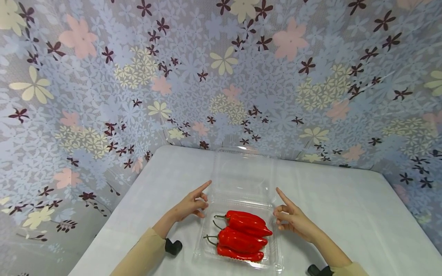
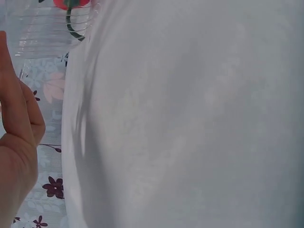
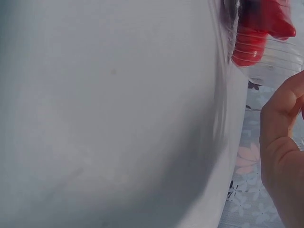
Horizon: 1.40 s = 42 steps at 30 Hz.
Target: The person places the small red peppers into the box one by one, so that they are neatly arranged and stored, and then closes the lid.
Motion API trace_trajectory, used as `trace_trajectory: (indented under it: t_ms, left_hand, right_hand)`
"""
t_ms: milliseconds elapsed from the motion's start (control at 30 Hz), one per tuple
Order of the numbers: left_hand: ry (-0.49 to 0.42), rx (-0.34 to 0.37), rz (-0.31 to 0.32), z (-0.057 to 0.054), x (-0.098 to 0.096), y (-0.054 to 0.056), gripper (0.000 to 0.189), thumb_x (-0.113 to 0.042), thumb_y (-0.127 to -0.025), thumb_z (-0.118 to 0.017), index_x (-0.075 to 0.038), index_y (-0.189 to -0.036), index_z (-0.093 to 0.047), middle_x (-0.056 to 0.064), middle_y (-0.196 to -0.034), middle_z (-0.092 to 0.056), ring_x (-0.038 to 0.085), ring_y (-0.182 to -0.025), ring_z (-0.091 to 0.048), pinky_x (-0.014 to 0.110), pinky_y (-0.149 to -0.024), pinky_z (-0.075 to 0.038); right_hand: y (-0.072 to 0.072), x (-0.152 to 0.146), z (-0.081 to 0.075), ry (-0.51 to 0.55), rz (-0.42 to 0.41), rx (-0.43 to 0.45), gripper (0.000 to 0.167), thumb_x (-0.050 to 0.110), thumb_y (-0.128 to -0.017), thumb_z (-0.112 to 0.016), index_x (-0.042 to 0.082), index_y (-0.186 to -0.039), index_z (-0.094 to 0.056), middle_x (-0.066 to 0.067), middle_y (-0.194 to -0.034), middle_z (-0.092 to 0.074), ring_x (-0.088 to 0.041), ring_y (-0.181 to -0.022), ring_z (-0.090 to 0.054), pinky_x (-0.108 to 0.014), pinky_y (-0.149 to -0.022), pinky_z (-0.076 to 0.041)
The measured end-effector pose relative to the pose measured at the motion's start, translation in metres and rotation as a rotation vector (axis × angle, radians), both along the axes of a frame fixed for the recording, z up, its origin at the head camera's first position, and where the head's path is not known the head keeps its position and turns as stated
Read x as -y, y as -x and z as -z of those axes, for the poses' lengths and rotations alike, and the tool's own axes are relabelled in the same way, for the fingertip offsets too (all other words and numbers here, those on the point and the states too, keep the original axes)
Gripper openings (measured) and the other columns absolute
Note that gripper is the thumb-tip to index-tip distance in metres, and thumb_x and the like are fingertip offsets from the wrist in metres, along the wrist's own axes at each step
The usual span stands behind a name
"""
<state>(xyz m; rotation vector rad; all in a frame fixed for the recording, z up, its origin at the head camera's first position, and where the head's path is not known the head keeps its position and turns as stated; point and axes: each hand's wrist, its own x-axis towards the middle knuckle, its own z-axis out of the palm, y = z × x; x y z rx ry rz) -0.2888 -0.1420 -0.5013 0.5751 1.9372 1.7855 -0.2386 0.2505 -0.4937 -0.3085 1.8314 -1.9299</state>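
Note:
Several red peppers [image 1: 241,237] with green stems lie side by side in the base of a clear plastic clamshell box [image 1: 197,251]. Its hinged lid [image 1: 243,176] is folded back, away from the person. My left hand [image 1: 189,206] is at the box's left side, index finger stretched toward the lid's edge, other fingers loosely bent. On the opposite side my right hand [image 1: 293,219] mirrors it, its index finger pointing at the lid's right edge. Neither hand holds anything. Both wrist views show only part of each hand, with the ribbed box wall [image 3: 275,54] and peppers beyond.
The box rests on a table with a white cloth [image 1: 331,214]. Behind the table and at its left hangs a floral-patterned covering [image 1: 193,76]. Black wrist devices [image 1: 173,247] are seen under both forearms.

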Motion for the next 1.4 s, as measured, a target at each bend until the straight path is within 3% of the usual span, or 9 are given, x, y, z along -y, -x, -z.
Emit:
trace_trajectory:
  t_ms: [367, 633, 733, 867, 1033, 1400]
  left_hand:
    - [-0.006, -0.016, -0.060, -0.007, -0.002, -0.013, 0.075, 0.000, -0.090, -0.060, -0.018, -0.152, -0.021, 0.015, -0.101, -0.039, 0.020, -0.076, -0.049, 0.035, -0.063, -0.056]
    - [-0.001, -0.040, -0.162, -0.008, -0.005, -0.023, 0.070, 0.001, -0.087, -0.063, -0.018, -0.148, -0.034, 0.013, -0.095, -0.038, 0.022, -0.072, -0.050, 0.036, -0.060, -0.057]
    - [0.003, -0.043, -0.188, -0.015, -0.008, -0.027, 0.067, 0.004, -0.086, -0.062, -0.012, -0.146, -0.037, 0.018, -0.095, -0.039, 0.022, -0.069, -0.050, 0.036, -0.060, -0.056]
    - [-0.004, -0.034, -0.212, -0.014, -0.009, -0.029, 0.065, 0.005, -0.087, -0.062, -0.007, -0.146, -0.036, 0.020, -0.095, -0.039, 0.020, -0.067, -0.049, 0.035, -0.060, -0.056]
    - [-0.006, -0.037, -0.235, -0.003, -0.008, -0.026, 0.064, 0.000, -0.087, -0.064, -0.008, -0.145, -0.037, 0.013, -0.093, -0.039, 0.015, -0.064, -0.048, 0.037, -0.060, -0.057]
    - [-0.034, -0.018, -0.231, -0.004, -0.007, -0.024, 0.059, 0.006, -0.086, -0.061, -0.001, -0.140, -0.040, 0.014, -0.091, -0.036, 0.020, -0.068, -0.052, 0.037, -0.058, -0.056]
  right_hand:
    - [-0.003, 0.001, 0.000, -0.014, 0.011, -0.069, 0.081, 0.010, -0.096, -0.052, 0.029, -0.153, 0.002, -0.014, -0.102, -0.044, -0.013, -0.073, -0.053, -0.024, -0.062, -0.052]
    - [-0.004, 0.002, 0.003, -0.005, 0.025, -0.118, 0.078, 0.007, -0.096, -0.052, 0.022, -0.153, -0.002, -0.019, -0.103, -0.045, -0.013, -0.072, -0.056, -0.025, -0.063, -0.053]
    - [-0.005, 0.002, 0.003, -0.004, 0.035, -0.128, 0.077, 0.007, -0.096, -0.052, 0.021, -0.153, -0.003, -0.019, -0.103, -0.045, -0.013, -0.072, -0.057, -0.025, -0.064, -0.053]
    - [-0.006, 0.002, 0.005, -0.003, 0.051, -0.131, 0.076, 0.007, -0.095, -0.053, 0.021, -0.153, -0.006, -0.018, -0.104, -0.046, -0.013, -0.072, -0.058, -0.025, -0.065, -0.054]
    - [-0.007, 0.002, 0.006, -0.001, 0.065, -0.138, 0.076, 0.006, -0.095, -0.054, 0.020, -0.153, -0.007, -0.016, -0.104, -0.047, -0.013, -0.072, -0.059, -0.025, -0.065, -0.054]
    - [-0.006, 0.004, 0.005, -0.007, 0.112, -0.137, 0.069, 0.006, -0.095, -0.054, 0.014, -0.150, -0.015, -0.016, -0.102, -0.048, -0.015, -0.070, -0.059, -0.028, -0.063, -0.055]
